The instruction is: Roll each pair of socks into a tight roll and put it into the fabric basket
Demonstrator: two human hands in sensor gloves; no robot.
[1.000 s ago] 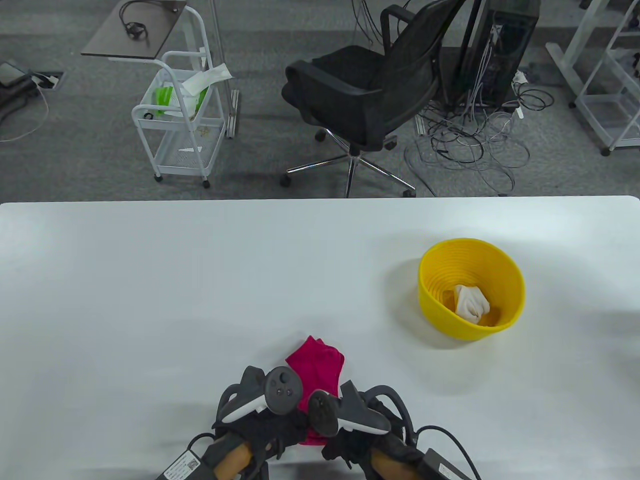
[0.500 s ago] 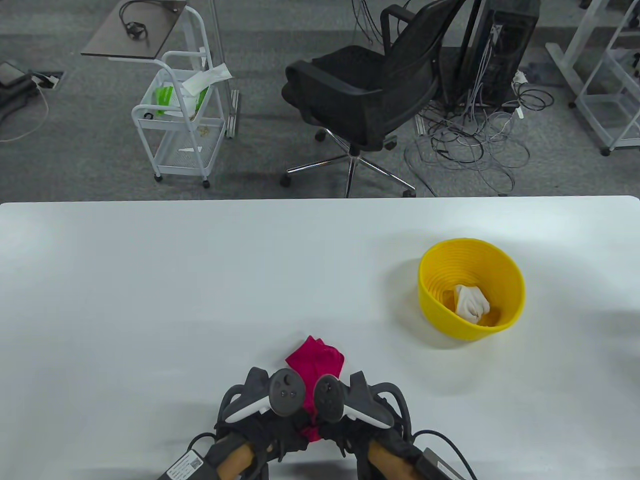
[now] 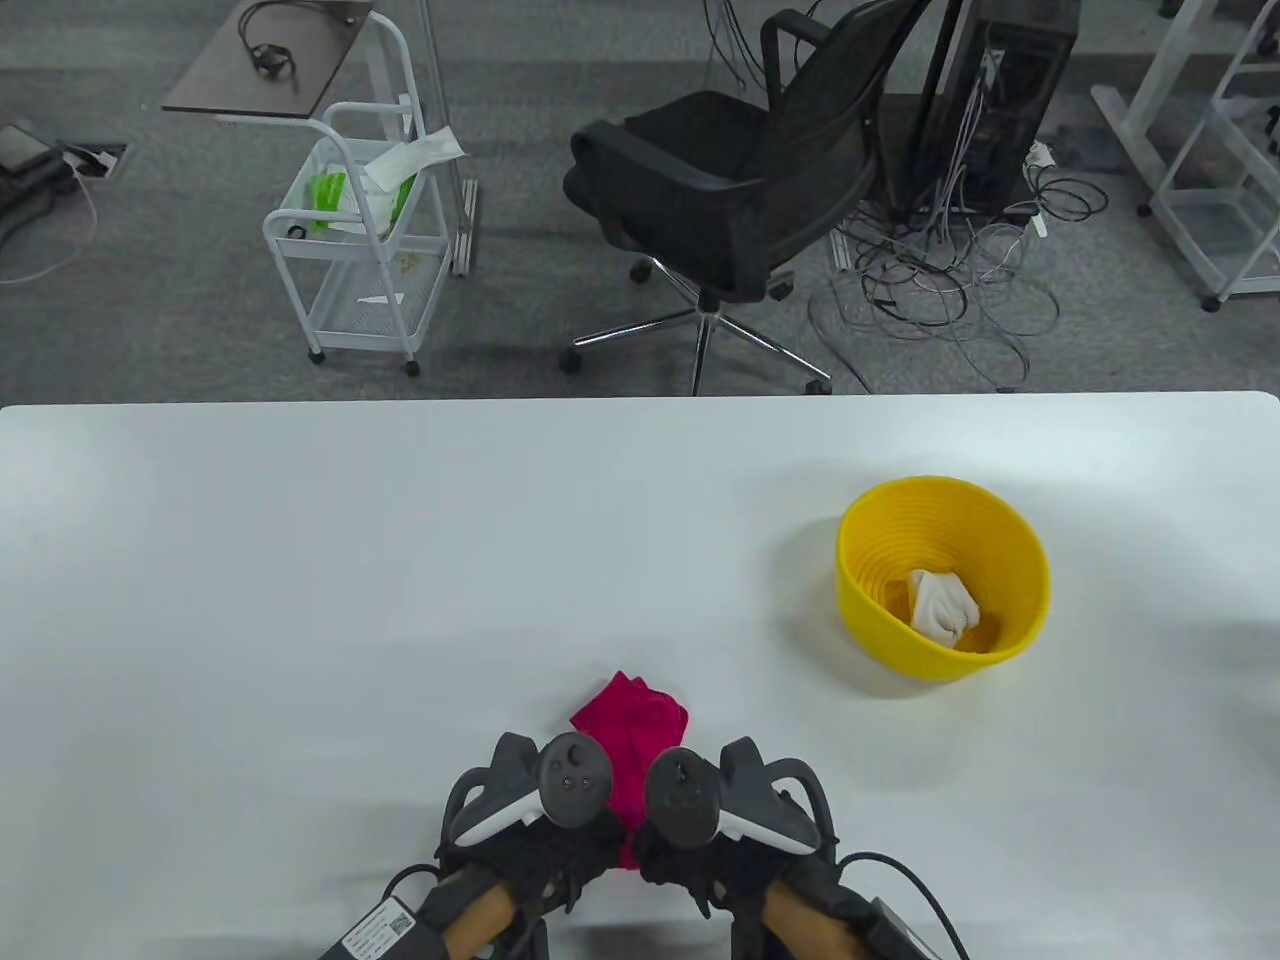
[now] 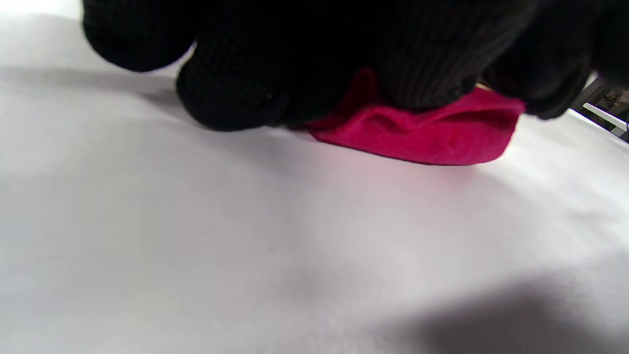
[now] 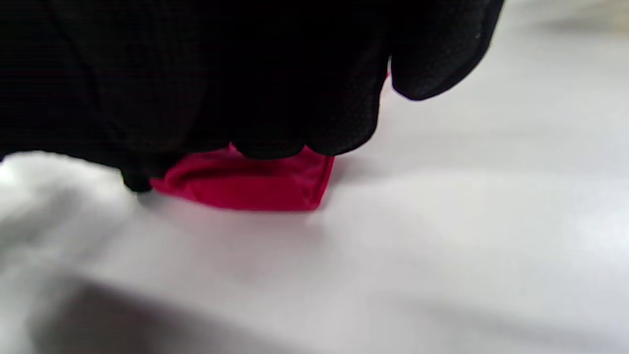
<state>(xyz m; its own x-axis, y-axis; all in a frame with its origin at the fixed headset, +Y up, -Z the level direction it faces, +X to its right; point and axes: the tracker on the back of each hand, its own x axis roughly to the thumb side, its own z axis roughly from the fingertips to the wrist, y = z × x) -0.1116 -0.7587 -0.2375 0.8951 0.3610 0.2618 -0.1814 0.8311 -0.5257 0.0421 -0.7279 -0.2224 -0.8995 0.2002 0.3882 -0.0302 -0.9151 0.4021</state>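
Socks (image 3: 632,730), one magenta pair: lying flat on the white bench (image 3: 300,600) at its near edge, the far end fanned out and uncovered, the near end hidden under both hands. In the left wrist view the cloth (image 4: 422,132) sits low against the bench, folded over at its near edge; in the right wrist view the near end (image 5: 245,184) shows a thick, doubled lip.

Left hand (image 3: 535,830): fingers (image 4: 231,93) curled down onto the near end of the socks, holding the fold.

Right hand (image 3: 735,835): fingers (image 5: 314,123) curled over the same end from the other side, gripping the cloth.

Change over the last second: the two hands have squared up side by side, the right one shifting outward, and less magenta shows between the wrists than before. The far end of the pair has not moved. Judged from this, the roll is just begun, the first turn or so taken up at the near end, most of the length still flat.

Basket (image 3: 1010,540), yellow: standing well apart to the right and further back, upright, unmoved. One white roll (image 3: 940,605) lies on its floor, so one pair appears done.

Remaining, as judged: roll forward to the far end with the turns kept tight, then carry the roll to the basket. Risk: loose cloth may slacken if the fingers lift between turns.
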